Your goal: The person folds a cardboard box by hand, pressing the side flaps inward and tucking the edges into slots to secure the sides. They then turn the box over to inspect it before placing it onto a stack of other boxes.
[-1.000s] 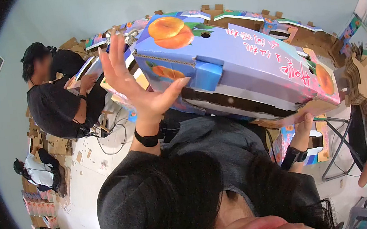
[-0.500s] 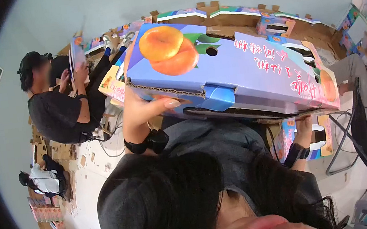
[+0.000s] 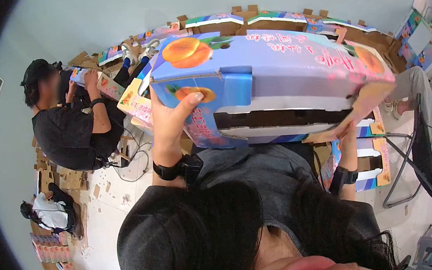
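Observation:
A purple-blue peach carton (image 3: 275, 93) is held up in front of my chest, tilted so that its near side faces me. Printed peaches and pink lettering cover its upper panel, and a long dark slot runs along the near side. My left hand (image 3: 174, 116) grips the left end, thumb pressed on the printed end panel and the other fingers hidden behind. At the lower right corner, my right hand (image 3: 348, 133) holds the carton from below; most of its fingers are hidden. A blue tab (image 3: 238, 88) is folded over the near edge at the left.
Cartons (image 3: 371, 162) stand behind the right arm, beside a folding chair (image 3: 409, 166). Another carton (image 3: 135, 104) is at the left. A seated co-worker (image 3: 66, 125) handles a box. Flattened cardboard (image 3: 225, 27) lies along the wall, and scraps (image 3: 97, 190) litter the floor.
The carton has rotated so its near side and slot show more fully. My left hand has shifted slightly right with it. The co-worker at left has lowered a box toward the lap.

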Demonstrator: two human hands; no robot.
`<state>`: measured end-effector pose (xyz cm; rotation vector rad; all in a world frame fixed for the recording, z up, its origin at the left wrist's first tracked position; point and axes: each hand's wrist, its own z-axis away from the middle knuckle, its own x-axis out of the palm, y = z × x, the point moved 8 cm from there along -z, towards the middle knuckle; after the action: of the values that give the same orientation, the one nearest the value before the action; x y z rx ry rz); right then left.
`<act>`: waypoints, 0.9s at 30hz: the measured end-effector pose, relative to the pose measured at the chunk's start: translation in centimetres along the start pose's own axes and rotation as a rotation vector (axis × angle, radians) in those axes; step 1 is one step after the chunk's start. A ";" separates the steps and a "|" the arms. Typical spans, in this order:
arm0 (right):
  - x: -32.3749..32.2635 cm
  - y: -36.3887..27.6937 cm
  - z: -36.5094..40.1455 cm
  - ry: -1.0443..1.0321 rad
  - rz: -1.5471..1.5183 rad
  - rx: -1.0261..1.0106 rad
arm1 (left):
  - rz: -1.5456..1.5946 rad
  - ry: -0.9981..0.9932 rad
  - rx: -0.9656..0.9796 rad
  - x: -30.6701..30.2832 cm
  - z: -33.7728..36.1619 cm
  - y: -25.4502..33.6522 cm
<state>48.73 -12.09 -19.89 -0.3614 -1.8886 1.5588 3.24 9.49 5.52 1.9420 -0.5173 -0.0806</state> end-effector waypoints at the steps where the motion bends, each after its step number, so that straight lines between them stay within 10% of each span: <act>1: -0.6 -0.2 -0.3 -0.053 0.137 0.029 | 0.005 0.037 0.000 -0.4 -0.2 -0.4; 15: 1.4 1.8 2.1 -0.417 -0.067 0.245 | -0.018 0.005 0.003 -1.7 1.0 -2.0; 27: -1.5 -2.6 1.6 -0.289 -0.457 -0.161 | -0.174 -0.437 0.142 4.7 2.5 0.9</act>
<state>49.31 -14.86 -18.03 0.2317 -2.1337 1.2006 6.51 5.16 6.05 2.1131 -0.6505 -0.6040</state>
